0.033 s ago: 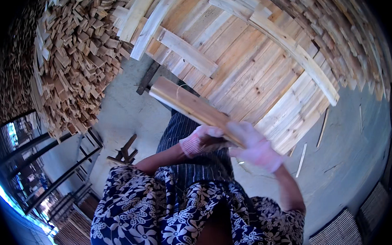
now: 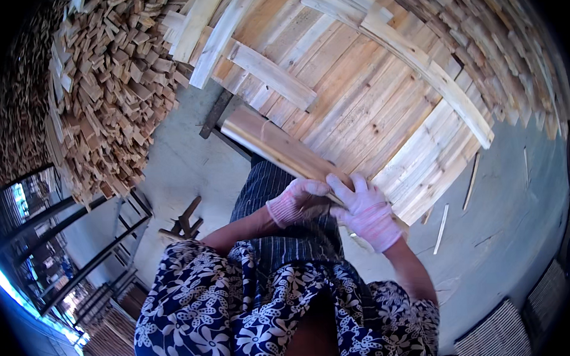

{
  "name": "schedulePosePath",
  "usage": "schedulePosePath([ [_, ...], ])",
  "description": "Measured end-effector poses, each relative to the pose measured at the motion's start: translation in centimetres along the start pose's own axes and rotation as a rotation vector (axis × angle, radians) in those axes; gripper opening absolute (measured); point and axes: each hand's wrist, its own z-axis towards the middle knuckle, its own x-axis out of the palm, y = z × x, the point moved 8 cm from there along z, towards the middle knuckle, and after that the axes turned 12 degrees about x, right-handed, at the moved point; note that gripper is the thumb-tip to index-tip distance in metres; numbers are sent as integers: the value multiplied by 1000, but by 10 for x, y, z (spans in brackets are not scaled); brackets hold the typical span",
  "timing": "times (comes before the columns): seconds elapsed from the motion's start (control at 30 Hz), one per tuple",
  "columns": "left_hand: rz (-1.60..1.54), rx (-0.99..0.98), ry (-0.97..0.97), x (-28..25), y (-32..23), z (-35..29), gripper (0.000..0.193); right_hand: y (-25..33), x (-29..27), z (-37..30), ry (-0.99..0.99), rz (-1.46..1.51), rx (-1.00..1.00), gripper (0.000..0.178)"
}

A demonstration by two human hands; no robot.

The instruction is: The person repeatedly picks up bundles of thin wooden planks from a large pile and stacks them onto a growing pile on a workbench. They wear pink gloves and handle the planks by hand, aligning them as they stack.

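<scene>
A narrow wooden board point(image 2: 277, 143), possibly more than one piece stacked, slants from the stack's near left edge down toward my body. My left hand point(image 2: 297, 201), in a pinkish-white knit glove, grips the board's near side with curled fingers, partly hidden below it. Over the board's lower end lies my right hand point(image 2: 367, 213), gloved the same way, with fingers across the top and thumb at the near edge. Just beyond is a broad layer of pale planks point(image 2: 358, 97) laid side by side.
Loose boards lie on the planks, including a short one point(image 2: 273, 74) and a long one point(image 2: 431, 73). A heap of wood pieces point(image 2: 113, 90) rises at left. Stacked boards point(image 2: 484, 45) stand far right. Thin sticks point(image 2: 441, 229) lie on the floor near a small wooden stand point(image 2: 184, 223).
My right hand has shifted slightly left and down along the board, its fingers now clearly spread over the top. The board has moved slightly right and tilted.
</scene>
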Motion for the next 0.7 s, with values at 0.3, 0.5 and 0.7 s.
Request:
schedulePosePath([
  [0.3,515,-94,-262,-61,-136,51,51,-74,46,9,-768,-260,85,55],
  [0.5,799,-283,-270,-90,-156,61,51,-93,46,2,-704,-350,150,49],
  [0.7,1035,-60,-33,-81,-145,69,50,-81,49,10,-724,-283,-9,48],
])
